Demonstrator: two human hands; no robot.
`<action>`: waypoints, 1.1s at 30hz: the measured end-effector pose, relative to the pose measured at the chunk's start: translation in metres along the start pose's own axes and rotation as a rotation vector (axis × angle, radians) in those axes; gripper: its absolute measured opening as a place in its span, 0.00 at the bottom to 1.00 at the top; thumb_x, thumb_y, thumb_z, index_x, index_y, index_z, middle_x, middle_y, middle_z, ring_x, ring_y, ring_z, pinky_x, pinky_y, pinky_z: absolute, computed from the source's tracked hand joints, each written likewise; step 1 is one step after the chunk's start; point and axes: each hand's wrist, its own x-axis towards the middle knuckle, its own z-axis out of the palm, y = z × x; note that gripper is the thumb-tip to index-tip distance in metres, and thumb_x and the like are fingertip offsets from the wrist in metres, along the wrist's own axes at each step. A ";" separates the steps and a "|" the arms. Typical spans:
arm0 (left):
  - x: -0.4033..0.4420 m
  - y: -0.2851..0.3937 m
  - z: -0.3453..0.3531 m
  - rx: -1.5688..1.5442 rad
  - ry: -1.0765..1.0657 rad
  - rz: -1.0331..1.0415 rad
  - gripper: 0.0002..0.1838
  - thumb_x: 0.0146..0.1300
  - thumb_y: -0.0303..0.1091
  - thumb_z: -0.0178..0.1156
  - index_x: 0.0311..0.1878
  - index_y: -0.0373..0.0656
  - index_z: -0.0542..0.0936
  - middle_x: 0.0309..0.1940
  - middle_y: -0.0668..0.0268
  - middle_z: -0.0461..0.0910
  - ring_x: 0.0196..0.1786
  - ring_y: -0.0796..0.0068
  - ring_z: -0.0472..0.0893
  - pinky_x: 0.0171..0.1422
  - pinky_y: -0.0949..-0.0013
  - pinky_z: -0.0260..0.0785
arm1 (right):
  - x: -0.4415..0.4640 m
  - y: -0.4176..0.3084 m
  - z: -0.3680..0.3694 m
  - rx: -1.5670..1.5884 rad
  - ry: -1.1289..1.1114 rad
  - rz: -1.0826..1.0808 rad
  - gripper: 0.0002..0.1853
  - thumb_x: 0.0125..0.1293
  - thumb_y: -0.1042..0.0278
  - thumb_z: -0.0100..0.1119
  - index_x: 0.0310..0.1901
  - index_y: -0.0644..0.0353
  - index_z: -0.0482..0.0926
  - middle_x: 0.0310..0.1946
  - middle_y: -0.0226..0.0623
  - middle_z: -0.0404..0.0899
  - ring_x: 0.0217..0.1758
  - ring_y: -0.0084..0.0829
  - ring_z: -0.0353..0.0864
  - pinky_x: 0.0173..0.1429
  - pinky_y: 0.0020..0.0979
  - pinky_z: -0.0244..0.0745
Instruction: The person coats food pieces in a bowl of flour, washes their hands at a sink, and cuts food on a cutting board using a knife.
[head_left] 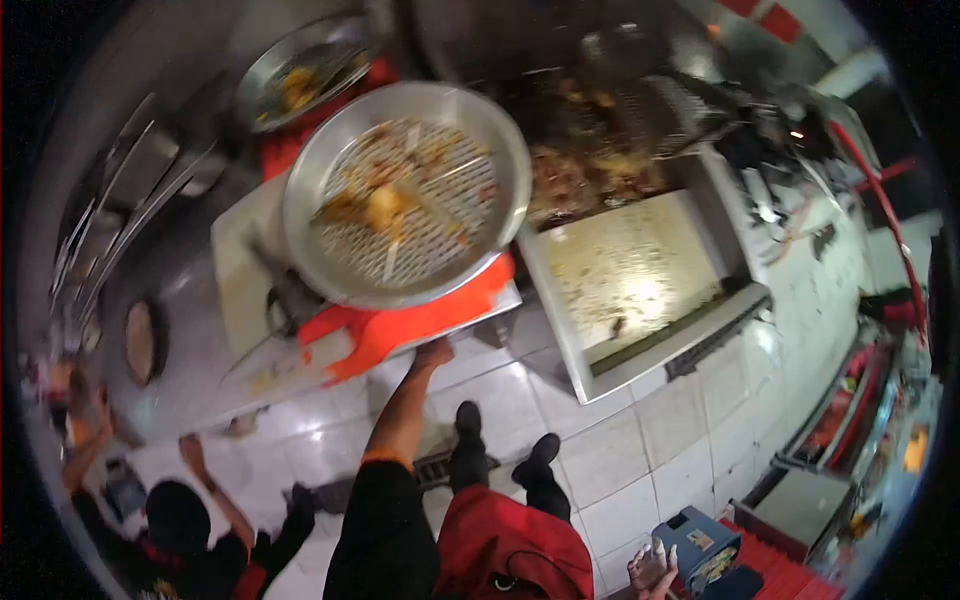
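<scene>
The wide perforated metal pan (470, 113), with food scraps inside, is upper centre of the frame, over an orange sheet (420, 318). Just below, the left hand (434, 352) — grip hidden, cannot tell; lower right, the right hand's (652, 572) fingers open near a blue-grey box (690, 533).

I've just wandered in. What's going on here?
It looks like kitchen work. The person's left hand is just below a red cloth, beneath a large perforated pan with food bits in it; its grip is hard to make out. The right hand is open beside a blue-grey box. A co-worker in a black cap is at the lower left.
</scene>
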 end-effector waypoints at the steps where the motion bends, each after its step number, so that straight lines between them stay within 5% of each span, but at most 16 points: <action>1: -0.003 0.000 0.001 -0.027 0.092 0.046 0.31 0.48 0.35 0.57 0.57 0.32 0.71 0.60 0.44 0.68 0.65 0.49 0.65 0.70 0.54 0.56 | -0.004 0.007 -0.004 0.087 0.000 0.015 0.25 0.64 0.46 0.52 0.58 0.51 0.72 0.49 0.36 0.76 0.53 0.35 0.72 0.56 0.40 0.68; 4: -0.010 0.003 -0.001 -0.045 0.250 0.088 0.31 0.47 0.32 0.58 0.58 0.31 0.70 0.57 0.43 0.70 0.63 0.49 0.68 0.68 0.56 0.58 | -0.014 0.022 0.021 0.109 0.051 -0.103 0.24 0.60 0.41 0.56 0.47 0.52 0.73 0.37 0.34 0.75 0.38 0.34 0.76 0.39 0.38 0.73; 7: 0.021 -0.030 0.030 0.036 0.370 0.172 0.17 0.43 0.36 0.62 0.37 0.35 0.79 0.37 0.46 0.79 0.44 0.45 0.78 0.50 0.53 0.71 | -0.012 0.021 0.020 0.176 0.044 -0.115 0.26 0.60 0.40 0.56 0.49 0.54 0.71 0.36 0.37 0.73 0.37 0.36 0.73 0.37 0.36 0.71; 8: 0.010 -0.024 0.002 -0.131 0.114 0.139 0.15 0.43 0.36 0.62 0.33 0.37 0.78 0.33 0.48 0.79 0.40 0.45 0.78 0.45 0.53 0.71 | -0.013 0.019 0.021 0.172 0.037 -0.107 0.27 0.60 0.40 0.56 0.50 0.54 0.70 0.36 0.37 0.73 0.36 0.36 0.73 0.37 0.36 0.71; 10: 0.002 -0.018 -0.022 -0.087 0.019 0.175 0.12 0.44 0.34 0.63 0.32 0.39 0.78 0.30 0.54 0.80 0.35 0.54 0.80 0.42 0.59 0.72 | -0.016 0.016 0.024 0.157 0.056 -0.125 0.27 0.60 0.39 0.56 0.49 0.54 0.70 0.35 0.37 0.73 0.35 0.36 0.73 0.37 0.36 0.72; 13: 0.062 -0.104 0.064 -0.337 0.131 0.245 0.07 0.48 0.29 0.63 0.32 0.40 0.79 0.29 0.60 0.80 0.32 0.66 0.80 0.39 0.67 0.71 | -0.016 0.006 0.020 0.193 0.061 -0.132 0.28 0.60 0.37 0.55 0.48 0.54 0.69 0.35 0.38 0.72 0.35 0.36 0.73 0.37 0.36 0.72; 16: 0.026 -0.090 0.031 -0.289 0.331 0.351 0.05 0.52 0.24 0.61 0.34 0.40 0.79 0.29 0.66 0.80 0.32 0.76 0.78 0.39 0.73 0.70 | -0.016 0.001 0.025 0.252 0.071 -0.159 0.29 0.59 0.35 0.55 0.44 0.55 0.71 0.33 0.37 0.72 0.32 0.35 0.73 0.34 0.36 0.71; 17: -0.004 -0.070 0.008 -0.765 0.260 0.333 0.10 0.59 0.36 0.57 0.36 0.39 0.82 0.33 0.60 0.82 0.37 0.71 0.79 0.44 0.66 0.71 | -0.016 -0.002 0.022 0.264 0.051 -0.160 0.29 0.59 0.34 0.55 0.44 0.55 0.72 0.33 0.37 0.73 0.32 0.35 0.73 0.34 0.36 0.71; 21: -0.132 0.016 -0.024 -1.366 0.130 0.000 0.07 0.55 0.30 0.60 0.36 0.38 0.81 0.31 0.69 0.80 0.41 0.76 0.77 0.50 0.72 0.69 | -0.010 -0.014 0.013 0.359 0.023 -0.136 0.29 0.57 0.33 0.55 0.42 0.54 0.73 0.31 0.37 0.74 0.31 0.36 0.74 0.33 0.37 0.72; 22: -0.180 0.058 -0.047 -1.229 -0.050 0.033 0.10 0.54 0.29 0.61 0.40 0.37 0.79 0.34 0.67 0.79 0.42 0.74 0.77 0.53 0.71 0.69 | -0.011 -0.019 0.010 0.387 0.027 -0.133 0.29 0.57 0.32 0.55 0.42 0.54 0.73 0.32 0.37 0.74 0.31 0.37 0.74 0.33 0.37 0.72; 23: -0.196 0.073 -0.014 -1.781 -0.251 -0.025 0.12 0.58 0.29 0.59 0.44 0.35 0.77 0.38 0.62 0.79 0.43 0.70 0.77 0.57 0.69 0.69 | -0.010 -0.025 0.007 0.409 0.025 -0.134 0.29 0.57 0.32 0.55 0.42 0.53 0.73 0.32 0.37 0.74 0.31 0.37 0.74 0.34 0.37 0.72; 25: -0.235 0.162 -0.002 -1.673 -0.483 -0.037 0.13 0.65 0.33 0.55 0.48 0.33 0.75 0.45 0.56 0.77 0.49 0.66 0.77 0.59 0.67 0.70 | -0.006 -0.041 -0.001 0.459 0.021 -0.147 0.29 0.56 0.32 0.55 0.42 0.53 0.73 0.32 0.37 0.75 0.32 0.38 0.75 0.35 0.38 0.72; 26: -0.261 0.218 -0.018 -1.968 -0.724 -0.225 0.14 0.67 0.35 0.54 0.49 0.33 0.74 0.46 0.55 0.77 0.51 0.65 0.76 0.60 0.66 0.69 | -0.003 -0.050 -0.008 0.482 -0.001 -0.149 0.29 0.56 0.32 0.56 0.42 0.53 0.74 0.32 0.37 0.75 0.32 0.38 0.75 0.35 0.38 0.72; 28: -0.331 0.357 -0.115 -1.896 -0.830 -0.130 0.18 0.69 0.40 0.51 0.50 0.32 0.73 0.47 0.54 0.76 0.53 0.66 0.75 0.62 0.66 0.68 | 0.007 -0.070 -0.023 0.514 -0.035 -0.153 0.29 0.56 0.32 0.56 0.42 0.53 0.74 0.32 0.37 0.75 0.31 0.38 0.76 0.36 0.38 0.72; 30: -0.395 0.462 -0.198 -1.934 -0.889 0.194 0.22 0.70 0.42 0.48 0.54 0.30 0.72 0.49 0.57 0.76 0.57 0.64 0.74 0.62 0.63 0.67 | 0.015 -0.096 -0.045 0.529 -0.085 -0.137 0.29 0.56 0.32 0.56 0.42 0.53 0.73 0.31 0.36 0.75 0.30 0.37 0.75 0.36 0.38 0.71; 33: -0.471 0.551 -0.269 -1.887 -1.178 0.843 0.23 0.68 0.45 0.51 0.55 0.35 0.71 0.49 0.58 0.75 0.48 0.66 0.76 0.54 0.64 0.70 | 0.027 -0.146 -0.069 0.537 -0.090 -0.136 0.28 0.57 0.33 0.56 0.39 0.53 0.74 0.28 0.35 0.75 0.30 0.37 0.75 0.35 0.36 0.71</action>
